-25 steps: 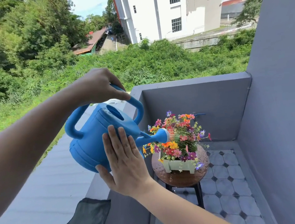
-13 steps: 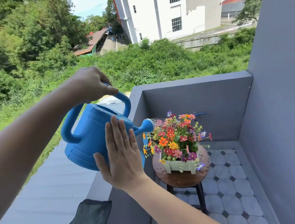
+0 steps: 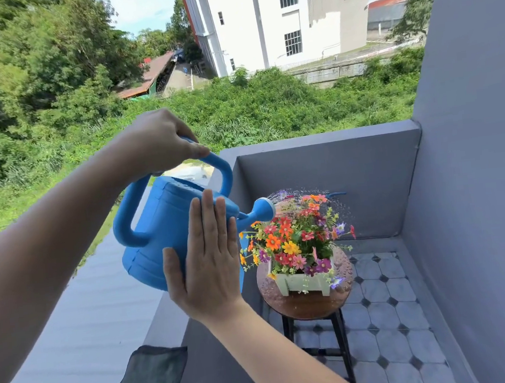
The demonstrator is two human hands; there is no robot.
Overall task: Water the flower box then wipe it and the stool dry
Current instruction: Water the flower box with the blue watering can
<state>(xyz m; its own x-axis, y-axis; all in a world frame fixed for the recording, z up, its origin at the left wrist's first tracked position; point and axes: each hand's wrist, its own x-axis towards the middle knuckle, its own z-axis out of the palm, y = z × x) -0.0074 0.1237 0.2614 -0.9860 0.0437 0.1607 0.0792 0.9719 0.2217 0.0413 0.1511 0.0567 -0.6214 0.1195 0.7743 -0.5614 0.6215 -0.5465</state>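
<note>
A blue watering can (image 3: 163,232) hangs tilted over the balcony corner. My left hand (image 3: 161,141) grips its top handle. My right hand (image 3: 208,256) lies flat against the can's side, fingers straight and together. The spout's rose (image 3: 265,209) points right and sprays water over colourful flowers (image 3: 295,236) in a white flower box (image 3: 302,283). The box stands on a round wooden stool (image 3: 304,304) whose top is beaded with water drops.
A dark grey cloth (image 3: 145,381) lies on the grey ledge (image 3: 81,313) at lower left. Grey balcony walls (image 3: 336,181) enclose the stool at the back and right. The floor has pale tiles (image 3: 388,326). Beyond the wall are bushes and a white building.
The can has risen and tipped less steeply, its spout drawn back to the left. Water now sprays in an arc over the flowers. My right hand stayed flat on the can's side.
</note>
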